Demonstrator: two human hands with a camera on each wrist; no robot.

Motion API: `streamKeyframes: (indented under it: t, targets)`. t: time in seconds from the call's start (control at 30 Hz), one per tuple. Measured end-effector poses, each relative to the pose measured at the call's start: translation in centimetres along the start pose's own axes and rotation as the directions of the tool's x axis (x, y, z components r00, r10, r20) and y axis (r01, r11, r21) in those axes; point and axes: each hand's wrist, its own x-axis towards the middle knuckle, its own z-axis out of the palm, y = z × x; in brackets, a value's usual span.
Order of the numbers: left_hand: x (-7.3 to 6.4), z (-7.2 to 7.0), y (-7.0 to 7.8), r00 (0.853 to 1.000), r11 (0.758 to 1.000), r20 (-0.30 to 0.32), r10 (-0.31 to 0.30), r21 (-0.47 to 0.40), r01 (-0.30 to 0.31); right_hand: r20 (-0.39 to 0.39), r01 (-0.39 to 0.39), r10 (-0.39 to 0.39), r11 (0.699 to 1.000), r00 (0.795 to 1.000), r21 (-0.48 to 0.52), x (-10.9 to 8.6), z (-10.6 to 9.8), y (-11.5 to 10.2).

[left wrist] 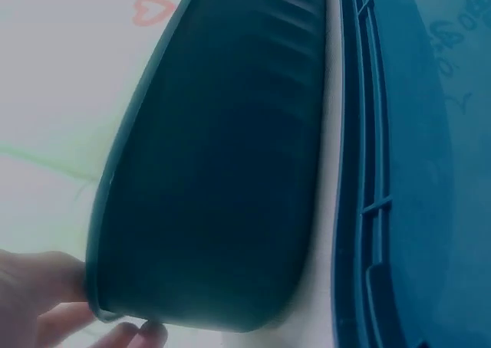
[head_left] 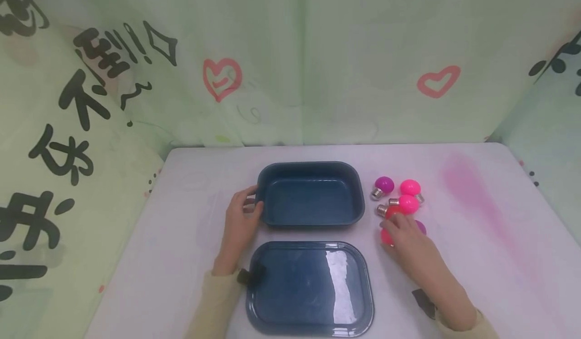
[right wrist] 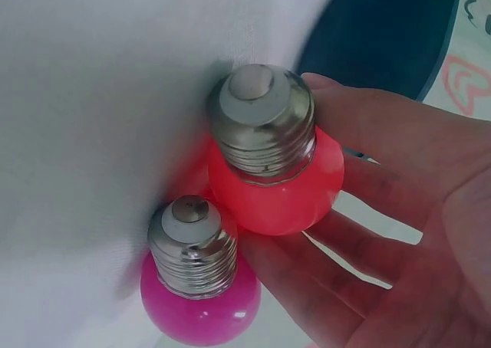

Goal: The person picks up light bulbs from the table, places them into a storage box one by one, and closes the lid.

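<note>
Left hand [head_left: 238,223]: fingers and thumb curled at the left end of the open dark blue box [head_left: 313,203]; the rim is grasped there. The long axis of the box is aligned left to right across the bench [head_left: 172,248]. The lid [head_left: 299,288] is laid just beside it, on the near side. Right of the box, a loose group is noted: a far purple bulb [head_left: 385,184], two pink bulbs [head_left: 409,204], a second red bulb [head_left: 394,212]. A near red bulb [right wrist: 276,198] is pinched between thumb and fingers of the right hand [head_left: 410,243], metal base turned toward the wrist; whether it is lifted cannot be told. A near purple bulb [right wrist: 203,310] is seen just beside it. From the right fingers, the box opening lies leftward and slightly farther off; the left hand is nearer to it.
</note>
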Motion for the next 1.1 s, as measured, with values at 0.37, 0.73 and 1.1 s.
streamKeyframes:
  t: [0.37, 0.73, 1.1]
  targets:
    - [0.1, -0.1, -1.2, 0.994, 0.990, 0.016, -0.111, -0.084, 0.112, 0.005, -0.013, 0.013, 1.000, 1.000, -0.006, 0.0, 0.0, -0.1]
    - [0.7, -0.6, -1.2, 0.953, 0.911, 0.135, -0.271, -0.283, 0.299, 0.003, -0.008, 0.008, 1.000, 1.000, -0.014, 0.1, 0.0, 0.0]
    - [0.5, -0.9, -1.2, 0.927, 0.828, 0.200, -0.317, -0.418, 0.373, -0.026, -0.004, 0.004, 1.000, 1.000, -0.001, 0.2, 0.0, -0.2]
